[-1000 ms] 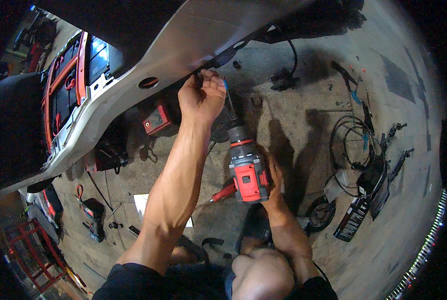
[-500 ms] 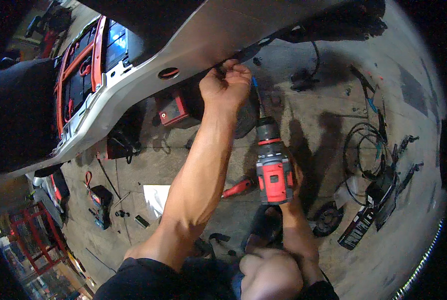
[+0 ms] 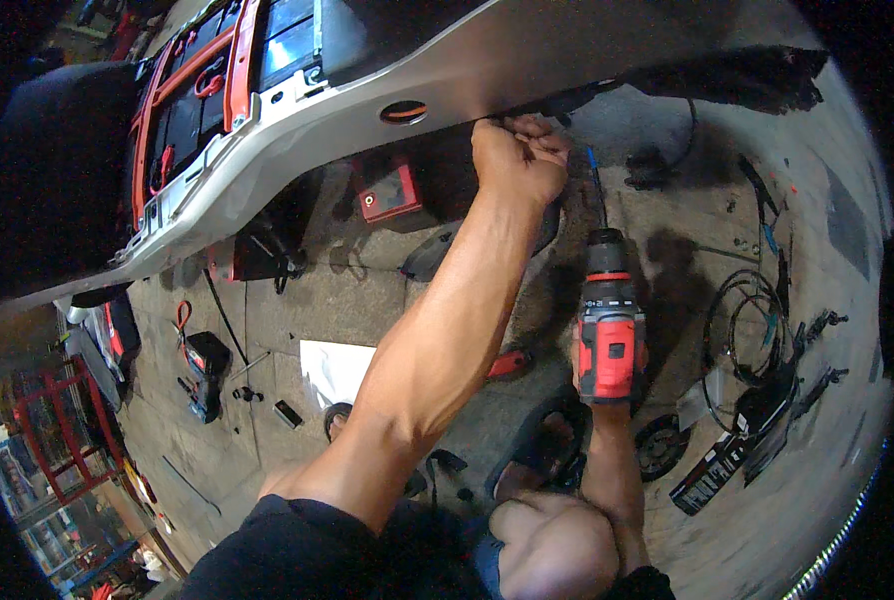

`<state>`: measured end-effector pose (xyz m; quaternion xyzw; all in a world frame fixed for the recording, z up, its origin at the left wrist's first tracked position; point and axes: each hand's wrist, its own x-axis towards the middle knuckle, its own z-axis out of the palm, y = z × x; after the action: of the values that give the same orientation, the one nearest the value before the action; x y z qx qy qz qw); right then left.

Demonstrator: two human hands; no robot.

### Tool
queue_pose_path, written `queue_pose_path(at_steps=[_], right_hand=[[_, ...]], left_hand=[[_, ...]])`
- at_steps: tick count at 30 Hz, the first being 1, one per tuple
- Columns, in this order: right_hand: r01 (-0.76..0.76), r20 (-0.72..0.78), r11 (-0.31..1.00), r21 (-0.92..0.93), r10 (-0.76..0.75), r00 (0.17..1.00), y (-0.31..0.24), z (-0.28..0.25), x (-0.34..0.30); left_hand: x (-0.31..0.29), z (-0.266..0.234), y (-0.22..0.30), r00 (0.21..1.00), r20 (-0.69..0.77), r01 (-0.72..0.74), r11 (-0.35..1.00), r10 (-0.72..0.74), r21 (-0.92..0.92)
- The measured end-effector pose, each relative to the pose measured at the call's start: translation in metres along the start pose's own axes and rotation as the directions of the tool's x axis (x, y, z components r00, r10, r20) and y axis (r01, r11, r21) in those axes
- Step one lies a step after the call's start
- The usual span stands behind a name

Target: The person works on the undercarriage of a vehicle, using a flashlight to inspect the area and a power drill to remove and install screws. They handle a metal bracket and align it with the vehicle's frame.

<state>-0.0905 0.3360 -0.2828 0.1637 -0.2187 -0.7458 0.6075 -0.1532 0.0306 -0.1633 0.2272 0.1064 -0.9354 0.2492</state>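
Observation:
My left hand (image 3: 520, 160) reaches up to the lower edge of a pale vehicle body panel (image 3: 297, 155). Its fingers curl in at that edge, and whatever they pinch is hidden. To its right, my right hand (image 3: 577, 372) is wrapped round a red and black cordless drill (image 3: 610, 345), whose body covers most of the fingers. A long thin bit (image 3: 596, 190) with a blue part near its end sticks out of the chuck, pointing away from me. The bit's tip is apart from the panel, just right of my left hand.
A red box-shaped unit (image 3: 387, 195) stands under the panel. On the floor lie white paper (image 3: 335, 372), a red-handled tool (image 3: 510, 364), a meter-like device (image 3: 205, 358), coiled black cables (image 3: 715, 310), a small black wheel (image 3: 661, 447) and a black box (image 3: 712, 475).
The whole view has shifted, so panel, hands and drill appear farther right. Both hands keep about the same places at the panel. The drill's bit points a little straighter ahead.

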Motion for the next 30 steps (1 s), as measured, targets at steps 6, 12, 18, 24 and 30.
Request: queue_pose_path(at_steps=[6, 12, 18, 24, 30], right_hand=[[0.369, -0.338, 0.750, 0.549, -0.205, 0.919, 0.002, -0.008, -0.011], [-0.003, -0.031, -0.344, 0.939, -0.094, 0.995, 0.040, 0.038, 0.020], [-0.436, 0.409, -0.880, -0.187, -0.474, 0.780, 0.066, 0.066, 0.040], [-0.273, 0.559, -0.961, -0.037, -0.246, 0.792, 0.066, 0.078, 0.047], [-0.293, 0.354, -0.953, -0.075, -0.300, 0.886, 0.083, 0.026, 0.067]], left_hand=[[-0.008, -0.009, 0.007, 0.989, 0.120, 0.089, 0.996, -0.085, -0.029], [-0.005, -0.013, -0.006, 0.996, 0.088, 0.015, 0.978, 0.004, -0.210], [0.017, -0.008, -0.013, 0.999, 0.012, -0.043, 0.982, 0.047, -0.186], [-0.025, -0.057, 0.024, 0.983, 0.152, -0.032, 0.720, -0.102, 0.693], [-0.131, -0.100, 0.169, 0.977, 0.010, 0.044, 0.247, -0.214, 0.968]])
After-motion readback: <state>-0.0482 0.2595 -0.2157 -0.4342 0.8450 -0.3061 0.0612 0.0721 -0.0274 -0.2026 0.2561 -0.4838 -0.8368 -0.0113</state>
